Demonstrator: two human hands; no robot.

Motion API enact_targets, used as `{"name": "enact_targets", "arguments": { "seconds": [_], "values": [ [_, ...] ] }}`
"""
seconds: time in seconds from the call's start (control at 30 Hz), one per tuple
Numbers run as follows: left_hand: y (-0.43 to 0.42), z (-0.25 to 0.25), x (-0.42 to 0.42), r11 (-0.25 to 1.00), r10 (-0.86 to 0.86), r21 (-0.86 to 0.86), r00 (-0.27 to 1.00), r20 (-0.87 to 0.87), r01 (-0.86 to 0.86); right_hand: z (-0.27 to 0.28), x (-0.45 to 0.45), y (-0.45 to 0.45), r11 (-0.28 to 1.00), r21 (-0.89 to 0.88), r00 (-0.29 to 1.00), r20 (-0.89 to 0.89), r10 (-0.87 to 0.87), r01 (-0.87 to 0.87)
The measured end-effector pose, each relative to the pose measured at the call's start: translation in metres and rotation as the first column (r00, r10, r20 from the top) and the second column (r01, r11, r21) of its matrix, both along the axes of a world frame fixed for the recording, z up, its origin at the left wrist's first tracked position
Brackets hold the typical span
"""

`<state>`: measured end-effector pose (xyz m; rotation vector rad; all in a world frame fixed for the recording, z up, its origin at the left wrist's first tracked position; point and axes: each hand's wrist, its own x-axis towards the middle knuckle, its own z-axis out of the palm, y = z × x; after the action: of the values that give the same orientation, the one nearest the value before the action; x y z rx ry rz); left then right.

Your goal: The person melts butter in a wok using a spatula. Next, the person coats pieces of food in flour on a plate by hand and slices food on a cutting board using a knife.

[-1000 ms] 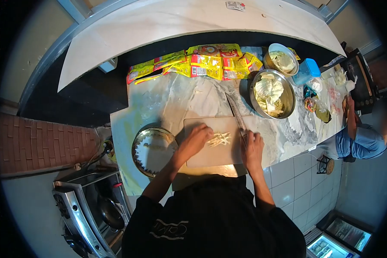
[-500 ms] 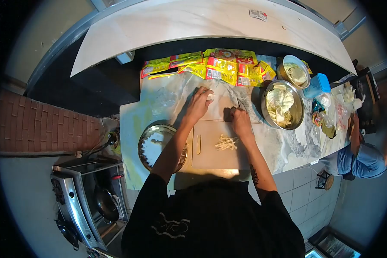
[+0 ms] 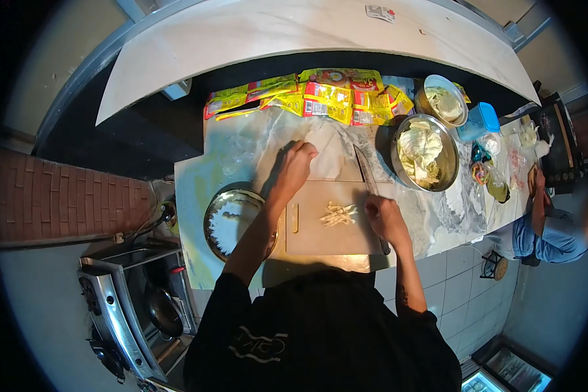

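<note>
My left hand [image 3: 295, 168] is over the counter beyond the cutting board's upper left edge, its fingers curled together; whatever they hold is hidden. A knife [image 3: 364, 168] lies along the right side of the pale cutting board [image 3: 307, 238], blade tip beyond the far edge. My right hand [image 3: 388, 221] is closed above the knife's handle, covering part of it; its contents cannot be made out. Pale cut strips [image 3: 338, 214] lie in a small heap on the board between my hands.
A round metal tray [image 3: 210, 232] is left of the board. Yellow packets [image 3: 326, 101] line the back. A steel bowl [image 3: 449, 176] of cabbage leaves, another bowl [image 3: 464, 116] and a blue-lidded container [image 3: 487, 117] stand at the right. A person [image 3: 552, 228] is at the far right; a stove [image 3: 114, 320] stands lower left.
Over the last second my left hand has moved from the strips to the far counter. My right hand reached forward along the knife and has come back towards me. The camera view has shifted slightly.
</note>
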<state>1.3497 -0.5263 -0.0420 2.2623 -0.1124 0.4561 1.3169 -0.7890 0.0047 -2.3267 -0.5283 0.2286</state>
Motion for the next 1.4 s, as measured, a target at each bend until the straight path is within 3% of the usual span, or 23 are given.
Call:
{"name": "enact_targets", "arguments": {
  "seconds": [0.1,0.2,0.33,0.43,0.53,0.6,0.63,0.73,0.8,0.87,1.03,1.13,1.23,1.3,1.33,1.4],
  "values": [
    [-0.002,0.022,-0.039,0.994,-0.107,-0.047,0.984,-0.143,0.101,0.003,-0.025,-0.009,0.998,-0.035,0.994,-0.099,0.046,-0.050],
    [-0.014,0.008,-0.080,0.977,-0.206,-0.095,0.956,-0.208,0.189,-0.015,-0.036,-0.015,0.995,-0.088,0.986,-0.166,0.026,-0.041],
    [-0.020,0.004,-0.104,0.970,-0.234,-0.129,0.937,-0.260,0.207,-0.013,-0.031,-0.007,0.998,-0.052,0.994,-0.101,0.041,-0.046],
    [-0.015,0.006,-0.106,0.949,-0.236,-0.272,0.933,-0.273,0.160,0.004,-0.023,-0.001,0.999,-0.007,0.998,-0.037,0.043,-0.043],
    [-0.003,0.010,-0.095,0.964,-0.125,-0.259,0.953,-0.276,0.051,0.007,-0.015,0.003,1.000,-0.010,1.000,-0.002,0.021,-0.021],
    [0.007,0.020,-0.081,0.980,0.055,-0.170,0.967,-0.247,-0.099,0.006,-0.010,0.006,1.000,0.013,1.000,0.006,0.013,-0.013],
    [0.012,0.012,-0.072,0.984,0.097,-0.136,0.984,-0.147,-0.117,0.006,-0.008,0.008,1.000,0.014,1.000,0.008,0.027,-0.027],
    [0.016,-0.009,-0.044,0.953,0.182,-0.230,0.980,-0.078,-0.195,0.003,-0.002,0.017,0.999,0.008,0.997,-0.065,0.047,-0.047],
    [0.013,-0.010,-0.031,0.964,0.219,-0.147,0.975,-0.025,-0.220,-0.005,0.003,0.022,0.994,0.022,0.994,0.033,0.105,-0.105],
    [0.009,-0.021,-0.022,0.970,0.242,-0.019,0.970,-0.012,-0.242,-0.003,0.006,0.028,0.993,0.036,0.994,0.018,0.110,-0.110],
    [0.004,-0.019,-0.026,0.974,0.224,-0.021,0.973,-0.055,-0.226,-0.007,0.022,0.047,0.988,0.107,0.994,0.038,0.106,-0.110],
    [0.004,-0.002,-0.043,0.976,0.159,-0.154,0.987,0.005,-0.157,-0.021,0.041,0.064,0.983,0.159,0.996,0.004,0.090,-0.090],
    [-0.003,0.016,-0.072,0.980,0.070,-0.179,0.993,-0.096,-0.086,-0.036,0.068,0.092,0.978,0.194,0.993,0.105,0.053,-0.073],
    [-0.012,0.020,-0.093,0.978,-0.108,-0.202,0.953,-0.282,0.051,-0.045,0.087,0.114,0.946,0.316,0.991,0.133,0.036,-0.077],
    [-0.017,0.018,-0.103,0.979,-0.104,-0.201,0.954,-0.283,0.047,-0.050,0.097,0.125,0.945,0.318,0.990,0.132,0.039,-0.080],
    [-0.027,0.006,-0.118,0.988,-0.125,-0.123,0.947,-0.295,0.092,-0.058,0.116,0.142,0.979,0.122,0.952,0.279,0.126,-0.165]
  ]
}}
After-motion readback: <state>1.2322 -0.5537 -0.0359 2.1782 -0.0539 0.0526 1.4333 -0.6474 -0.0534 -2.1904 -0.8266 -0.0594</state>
